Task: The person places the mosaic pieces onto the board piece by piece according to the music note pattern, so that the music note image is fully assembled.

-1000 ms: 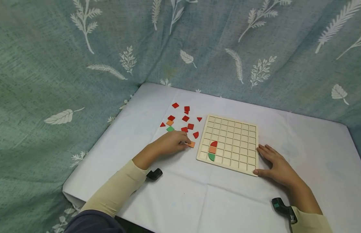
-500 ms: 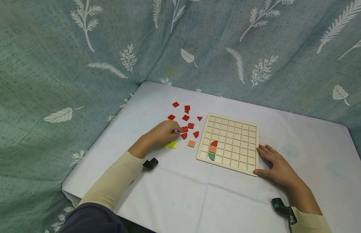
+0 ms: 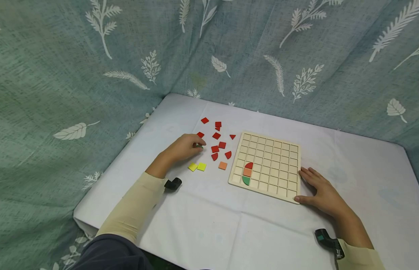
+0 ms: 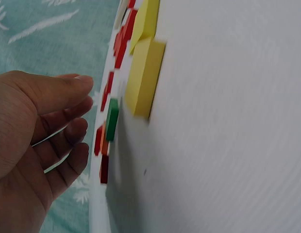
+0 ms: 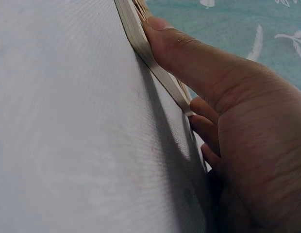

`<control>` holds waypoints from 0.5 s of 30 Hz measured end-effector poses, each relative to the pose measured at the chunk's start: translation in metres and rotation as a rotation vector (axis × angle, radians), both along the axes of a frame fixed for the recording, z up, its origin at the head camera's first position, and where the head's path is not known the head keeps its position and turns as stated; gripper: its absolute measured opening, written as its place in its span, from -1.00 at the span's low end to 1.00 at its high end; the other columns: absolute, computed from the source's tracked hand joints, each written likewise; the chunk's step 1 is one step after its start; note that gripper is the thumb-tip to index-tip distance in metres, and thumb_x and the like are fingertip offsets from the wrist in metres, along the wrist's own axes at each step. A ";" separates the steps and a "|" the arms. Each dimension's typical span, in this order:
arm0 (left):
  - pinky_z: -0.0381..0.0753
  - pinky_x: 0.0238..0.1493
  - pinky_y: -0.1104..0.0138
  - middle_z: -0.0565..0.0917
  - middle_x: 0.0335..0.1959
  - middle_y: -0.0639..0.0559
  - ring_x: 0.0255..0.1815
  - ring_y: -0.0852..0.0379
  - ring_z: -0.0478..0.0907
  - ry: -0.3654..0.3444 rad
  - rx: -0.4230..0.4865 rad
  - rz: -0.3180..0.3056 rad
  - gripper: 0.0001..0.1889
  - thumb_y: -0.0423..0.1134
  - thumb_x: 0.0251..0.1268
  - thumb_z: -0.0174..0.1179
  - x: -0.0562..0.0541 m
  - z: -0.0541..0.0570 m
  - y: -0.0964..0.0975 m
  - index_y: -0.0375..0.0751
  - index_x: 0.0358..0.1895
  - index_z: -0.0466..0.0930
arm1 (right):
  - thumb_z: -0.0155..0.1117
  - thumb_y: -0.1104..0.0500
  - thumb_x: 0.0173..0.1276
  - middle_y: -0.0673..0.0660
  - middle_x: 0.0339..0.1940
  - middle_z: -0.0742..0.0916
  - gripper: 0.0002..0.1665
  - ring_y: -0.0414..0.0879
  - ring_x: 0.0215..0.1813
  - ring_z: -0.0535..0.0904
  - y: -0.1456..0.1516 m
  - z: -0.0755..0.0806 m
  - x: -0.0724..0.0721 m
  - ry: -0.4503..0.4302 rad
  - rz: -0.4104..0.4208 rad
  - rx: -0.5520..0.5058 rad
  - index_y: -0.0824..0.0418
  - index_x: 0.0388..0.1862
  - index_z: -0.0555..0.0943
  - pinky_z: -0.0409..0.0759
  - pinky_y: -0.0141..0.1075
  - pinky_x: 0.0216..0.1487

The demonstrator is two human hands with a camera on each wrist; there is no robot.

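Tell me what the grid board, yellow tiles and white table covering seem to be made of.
Grid board: probably matte, unpainted wood, from its pale tan colour. Yellow tiles: perhaps painted wood, matte and evenly coloured; no grain shows, so plastic is possible. White table covering: likely matte fabric, given its soft creases.

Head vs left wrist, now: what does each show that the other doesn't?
Head only: the right hand touching the gridded wooden board, plus the green quarter-circle tile on it.
Left wrist only: an orange tile by the green tile, seemingly masked by the left hand in head.
Both: left hand, green tile, two yellow square tiles, loose red tiles, leaf-print fabric.
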State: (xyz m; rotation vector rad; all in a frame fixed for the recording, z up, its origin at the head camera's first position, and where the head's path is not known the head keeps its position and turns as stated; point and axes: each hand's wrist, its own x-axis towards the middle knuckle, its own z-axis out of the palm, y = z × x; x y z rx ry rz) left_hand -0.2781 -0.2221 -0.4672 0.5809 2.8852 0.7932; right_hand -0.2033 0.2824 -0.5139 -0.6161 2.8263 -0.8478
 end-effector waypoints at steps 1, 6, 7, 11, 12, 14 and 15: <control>0.52 -0.12 0.25 0.67 -0.11 0.07 -0.21 0.11 0.49 0.001 0.005 0.009 -0.75 -0.32 0.26 0.32 -0.001 0.000 -0.003 -0.17 0.00 0.69 | 0.50 -0.30 0.00 0.23 0.53 0.22 0.26 0.19 0.55 -0.11 0.000 0.000 0.000 0.000 0.001 0.001 0.22 0.54 0.15 -0.01 0.36 0.27; 0.51 -0.10 0.22 0.67 -0.06 0.06 -0.15 0.11 0.51 -0.025 0.040 0.060 -0.71 -0.34 0.26 0.30 -0.004 0.000 -0.015 -0.17 0.05 0.67 | 0.50 -0.31 -0.01 0.22 0.53 0.22 0.27 0.18 0.55 -0.11 0.000 0.000 -0.002 -0.004 0.001 0.009 0.22 0.54 0.15 0.00 0.36 0.27; 0.52 -0.09 0.22 0.67 -0.05 0.06 -0.14 0.11 0.52 -0.029 0.045 0.068 -0.71 -0.33 0.26 0.30 -0.005 0.000 -0.016 -0.17 0.06 0.67 | 0.50 -0.31 -0.01 0.23 0.53 0.22 0.27 0.18 0.55 -0.11 0.000 0.000 -0.002 -0.006 0.002 0.009 0.22 0.54 0.16 0.00 0.36 0.27; 0.52 -0.08 0.21 0.67 -0.07 0.07 -0.13 0.11 0.52 -0.046 0.040 0.089 -0.71 -0.32 0.27 0.30 -0.007 -0.002 -0.020 -0.12 0.05 0.68 | 0.49 -0.32 -0.01 0.23 0.53 0.21 0.28 0.18 0.55 -0.11 0.000 0.001 -0.002 -0.014 0.005 0.015 0.23 0.54 0.15 0.00 0.35 0.28; 0.52 -0.08 0.21 0.67 -0.08 0.07 -0.14 0.10 0.51 -0.048 0.039 0.093 -0.72 -0.32 0.27 0.30 -0.008 -0.002 -0.021 -0.12 0.04 0.69 | 0.49 -0.31 0.00 0.24 0.53 0.21 0.27 0.19 0.55 -0.11 0.000 0.001 -0.002 -0.015 0.006 0.013 0.23 0.54 0.15 0.00 0.35 0.28; 0.51 -0.10 0.21 0.67 -0.10 0.09 -0.15 0.08 0.50 -0.051 0.034 0.104 -0.75 -0.29 0.28 0.30 -0.011 -0.002 -0.022 -0.10 0.02 0.70 | 0.49 -0.30 0.01 0.24 0.53 0.21 0.26 0.19 0.55 -0.12 0.000 0.002 -0.001 -0.017 0.009 0.011 0.24 0.54 0.14 -0.01 0.35 0.28; 0.51 -0.10 0.21 0.66 -0.11 0.09 -0.16 0.07 0.49 -0.055 0.036 0.112 -0.76 -0.28 0.29 0.29 -0.013 -0.002 -0.022 -0.10 0.01 0.70 | 0.49 -0.30 0.01 0.25 0.53 0.21 0.26 0.20 0.55 -0.11 0.000 0.002 -0.001 -0.015 0.009 0.012 0.25 0.54 0.15 -0.01 0.35 0.28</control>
